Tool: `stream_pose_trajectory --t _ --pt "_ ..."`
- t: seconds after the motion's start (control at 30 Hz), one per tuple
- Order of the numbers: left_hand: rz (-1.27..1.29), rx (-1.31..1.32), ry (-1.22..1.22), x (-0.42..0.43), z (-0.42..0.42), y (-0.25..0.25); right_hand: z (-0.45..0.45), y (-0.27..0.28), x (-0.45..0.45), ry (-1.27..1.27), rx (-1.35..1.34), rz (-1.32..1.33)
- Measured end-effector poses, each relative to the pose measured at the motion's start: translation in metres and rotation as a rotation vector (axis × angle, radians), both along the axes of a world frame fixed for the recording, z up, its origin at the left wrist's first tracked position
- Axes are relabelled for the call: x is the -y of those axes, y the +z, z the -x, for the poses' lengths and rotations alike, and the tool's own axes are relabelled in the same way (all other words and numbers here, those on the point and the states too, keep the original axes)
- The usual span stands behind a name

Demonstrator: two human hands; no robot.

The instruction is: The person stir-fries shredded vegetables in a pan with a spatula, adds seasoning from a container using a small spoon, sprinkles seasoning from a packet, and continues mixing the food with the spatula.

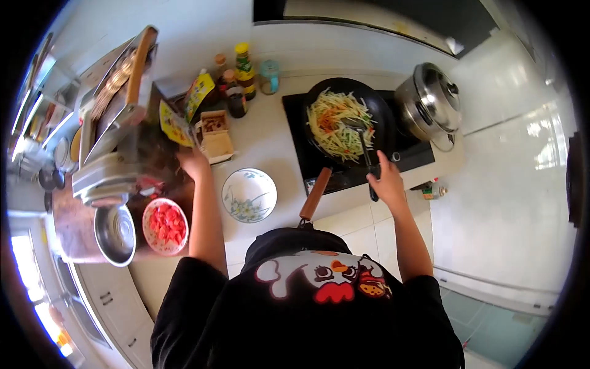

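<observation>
My left hand [194, 162] is at the lower corner of a yellow seasoning packet [176, 125] and seems to grip it; the fingertips are partly hidden. It is beside a small open box [216, 136] with brown contents. My right hand [388, 183] holds the black handle of a spatula [367, 154], with the index finger stretched along it. The spatula's head rests among shredded pale green and orange vegetables [337, 123] in a black wok [382, 117]. The wok's wooden handle [316, 194] points toward my body.
A flowered white bowl [249, 195] sits on the counter between my arms. Left are a bowl of chopped red pieces [165, 226] and a metal bowl [115, 235]. Bottles [244, 71] line the wall near a blue-lidded jar [269, 76]. A steel pot [428, 101] stands right of the wok.
</observation>
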State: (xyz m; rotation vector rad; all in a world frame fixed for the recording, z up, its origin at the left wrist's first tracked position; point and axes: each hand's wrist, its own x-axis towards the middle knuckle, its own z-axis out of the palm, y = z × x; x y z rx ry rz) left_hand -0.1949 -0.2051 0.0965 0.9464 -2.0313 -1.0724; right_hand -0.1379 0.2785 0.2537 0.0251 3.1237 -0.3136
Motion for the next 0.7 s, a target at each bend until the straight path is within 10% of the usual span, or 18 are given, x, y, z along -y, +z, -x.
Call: stream_pose_trajectory --t 0.1,0.17,0.2,0.3,0.6,0.7 --pt "-0.749 -0.068 -0.226 -0.092 -0.052 0.049 -0.002 -0.005 0.0 -0.007 0.166 -0.077" --pt "-0.526 0.159 -1.015 -0.138 -0.078 0.004 0.008 -0.01 -0.012 -0.014 0.101 -0.106" --pt "-0.9 0.282 -1.365 -0.161 -0.084 -0.002 0.021 -0.005 -0.025 -0.019 -0.008 -0.187" --pt "-1.339 0.595 -1.171 -0.234 -0.102 0.091 0.045 0.074 -0.038 0.017 -0.116 -0.338" --pt "-1.311 0.612 -1.091 -0.253 -0.106 0.083 0.125 0.099 -0.115 0.09 0.065 -0.451" --pt "-1.105 0.651 -1.156 -0.26 -0.105 0.094 0.144 0.054 -0.124 -0.347 0.755 0.377"
